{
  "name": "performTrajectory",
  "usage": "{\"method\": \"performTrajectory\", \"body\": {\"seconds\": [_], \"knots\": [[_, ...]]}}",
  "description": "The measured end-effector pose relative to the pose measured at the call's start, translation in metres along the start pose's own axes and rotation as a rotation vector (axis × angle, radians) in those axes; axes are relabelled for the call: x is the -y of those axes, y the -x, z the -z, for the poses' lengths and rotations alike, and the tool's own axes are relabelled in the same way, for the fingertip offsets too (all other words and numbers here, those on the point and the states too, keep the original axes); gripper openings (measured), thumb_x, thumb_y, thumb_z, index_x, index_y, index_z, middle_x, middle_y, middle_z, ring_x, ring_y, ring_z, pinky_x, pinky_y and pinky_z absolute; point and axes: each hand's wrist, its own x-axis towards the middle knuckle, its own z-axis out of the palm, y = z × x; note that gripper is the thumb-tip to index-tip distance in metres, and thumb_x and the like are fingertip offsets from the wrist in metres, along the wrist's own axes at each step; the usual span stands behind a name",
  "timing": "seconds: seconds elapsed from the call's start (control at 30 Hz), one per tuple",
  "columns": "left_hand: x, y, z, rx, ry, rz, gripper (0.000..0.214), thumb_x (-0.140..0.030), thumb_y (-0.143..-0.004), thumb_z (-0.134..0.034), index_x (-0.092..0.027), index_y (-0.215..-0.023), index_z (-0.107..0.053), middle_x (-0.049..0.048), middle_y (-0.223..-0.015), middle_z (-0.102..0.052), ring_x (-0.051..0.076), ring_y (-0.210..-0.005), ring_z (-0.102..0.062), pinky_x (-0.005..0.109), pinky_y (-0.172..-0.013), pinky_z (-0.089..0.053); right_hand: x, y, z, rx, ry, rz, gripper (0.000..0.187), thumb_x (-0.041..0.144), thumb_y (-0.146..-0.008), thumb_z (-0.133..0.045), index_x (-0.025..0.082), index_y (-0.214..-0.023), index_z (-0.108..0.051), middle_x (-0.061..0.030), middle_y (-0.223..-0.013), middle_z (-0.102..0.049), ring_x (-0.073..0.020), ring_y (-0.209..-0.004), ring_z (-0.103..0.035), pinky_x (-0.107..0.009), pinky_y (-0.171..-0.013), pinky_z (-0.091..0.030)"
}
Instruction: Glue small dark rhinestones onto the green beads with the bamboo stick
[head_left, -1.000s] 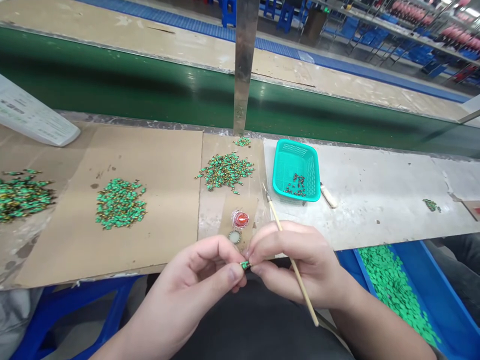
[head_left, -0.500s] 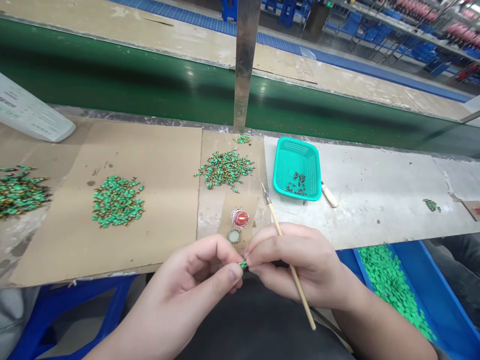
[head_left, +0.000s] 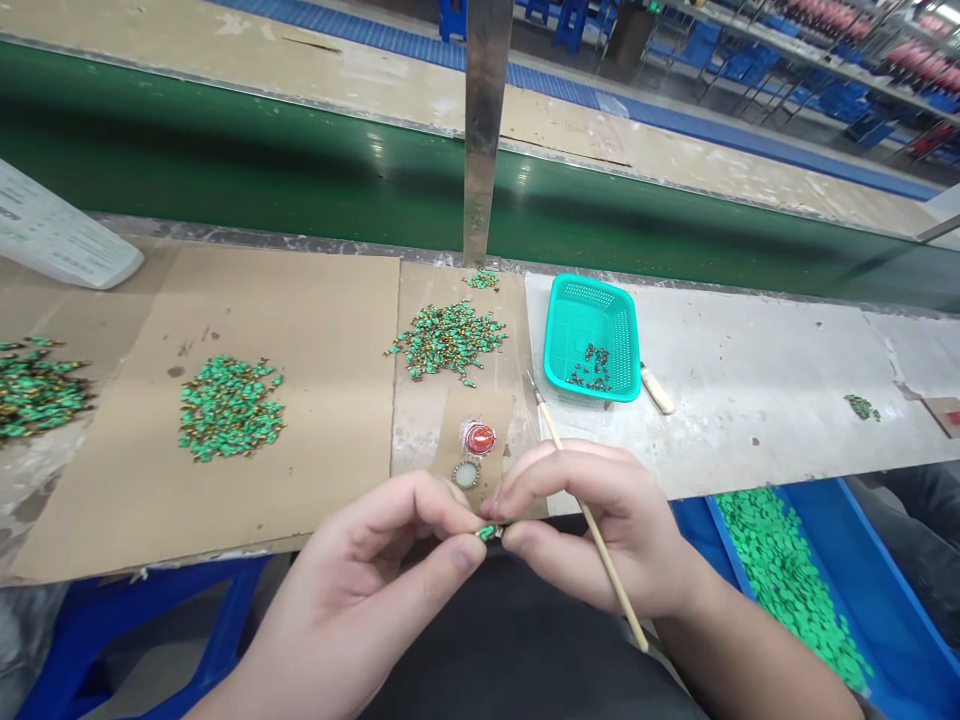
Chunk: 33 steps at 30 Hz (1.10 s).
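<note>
Between the thumb and forefinger of my left hand (head_left: 397,570) is a small green piece (head_left: 486,533) with a dark, metallic-looking end. My right hand (head_left: 600,520) pinches at that end with thumb and fingertips. A thin paintbrush (head_left: 551,425) with a pale wooden handle is tucked through the same hand, its tip pointing up and away. Just beyond my fingers lie a small round cap (head_left: 466,475) with a pale filling and a red glossy blob (head_left: 478,438) on cardboard. Past them is a heap of green and gold pieces (head_left: 450,340).
A teal basket (head_left: 553,350) holding small dark bits stands behind my right hand, with a white-handled tool (head_left: 657,390) beside it. Another green heap (head_left: 231,408) lies on cardboard at left. Below right, a blue bin (head_left: 892,600) holds green discs. A metal post (head_left: 484,130) rises at the back.
My right fingertips have drawn slightly apart and to the right, showing more of the green piece and its dark end. The paintbrush has shifted slightly, its lower end moving right.
</note>
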Motion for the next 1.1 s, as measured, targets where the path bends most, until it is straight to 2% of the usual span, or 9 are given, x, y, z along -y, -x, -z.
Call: {"method": "performTrajectory", "body": {"seconds": [0.13,0.23,0.4,0.53,0.7,0.83,1.0,1.1], "knots": [[0.003,0.003,-0.002,-0.070,-0.051,-0.131,0.013,-0.034,-0.098,-0.099,-0.035,-0.087,-0.093,0.0011,-0.082,-0.086,0.022,-0.075,-0.081,0.024,-0.070,-0.065,0.002,0.001,-0.002,-0.001,-0.019,-0.007,0.011,0.014,-0.104,-0.088,0.023,-0.107,-0.084,-0.0065,-0.098,-0.091,-0.0220,-0.084,-0.088,-0.033,-0.080,-0.072],[0.005,0.004,0.000,-0.070,-0.140,-0.256,0.016,-0.024,-0.101,-0.096,-0.038,-0.094,-0.093,-0.0015,-0.087,-0.088,0.022,-0.079,-0.084,0.024,-0.074,-0.066,0.003,0.001,-0.003,-0.017,-0.011,0.015,0.011,0.013,-0.105,-0.087,0.024,-0.108,-0.084,-0.0065,-0.097,-0.091,-0.0219,-0.084,-0.088,-0.032,-0.079,-0.073],[0.008,0.002,0.009,0.050,-0.320,-0.467,0.038,-0.002,-0.106,-0.078,-0.039,-0.114,-0.086,-0.0063,-0.099,-0.088,0.016,-0.088,-0.086,0.021,-0.081,-0.068,0.002,0.001,-0.005,-0.028,0.009,0.072,0.012,0.010,-0.104,-0.086,0.022,-0.108,-0.086,-0.0068,-0.097,-0.092,-0.0201,-0.084,-0.088,-0.028,-0.080,-0.072],[0.011,0.000,0.013,0.095,-0.400,-0.505,0.042,0.000,-0.109,-0.072,-0.040,-0.121,-0.079,-0.0091,-0.105,-0.086,0.012,-0.095,-0.085,0.016,-0.090,-0.066,0.001,0.001,-0.005,-0.029,-0.003,0.069,0.012,0.008,-0.103,-0.086,0.020,-0.105,-0.086,-0.0067,-0.097,-0.091,-0.0186,-0.083,-0.087,-0.026,-0.080,-0.071],[0.013,0.000,0.013,0.088,-0.437,-0.495,0.039,-0.003,-0.110,-0.072,-0.041,-0.120,-0.079,-0.0103,-0.107,-0.086,0.011,-0.096,-0.085,0.015,-0.093,-0.065,-0.001,0.002,-0.006,-0.017,-0.012,0.043,0.011,0.010,-0.105,-0.085,0.021,-0.106,-0.087,-0.0061,-0.097,-0.091,-0.0189,-0.084,-0.086,-0.027,-0.081,-0.071],[0.009,-0.002,0.009,0.034,-0.423,-0.448,0.033,-0.009,-0.107,-0.077,-0.042,-0.111,-0.084,-0.0115,-0.100,-0.087,0.010,-0.089,-0.085,0.012,-0.087,-0.065,-0.002,0.003,-0.008,-0.025,-0.017,0.027,0.010,0.011,-0.106,-0.086,0.022,-0.105,-0.086,-0.0058,-0.098,-0.091,-0.0183,-0.084,-0.085,-0.027,-0.081,-0.070],[0.001,-0.007,0.000,-0.022,-0.183,-0.204,0.018,-0.024,-0.101,-0.087,-0.037,-0.088,-0.089,-0.0077,-0.078,-0.085,0.013,-0.069,-0.082,0.013,-0.067,-0.066,-0.002,0.003,-0.008,-0.028,-0.018,-0.072,0.008,0.015,-0.106,-0.086,0.022,-0.102,-0.086,-0.0028,-0.090,-0.086,-0.0167,-0.079,-0.082,-0.026,-0.077,-0.067],[0.000,-0.007,-0.003,-0.017,-0.060,-0.080,0.016,-0.031,-0.098,-0.092,-0.034,-0.083,-0.089,-0.0046,-0.071,-0.081,0.014,-0.064,-0.076,0.014,-0.061,-0.065,0.000,0.002,-0.007,-0.044,-0.036,-0.099,0.009,0.014,-0.104,-0.087,0.022,-0.101,-0.085,-0.0020,-0.089,-0.086,-0.0169,-0.080,-0.083,-0.026,-0.078,-0.068]]}}
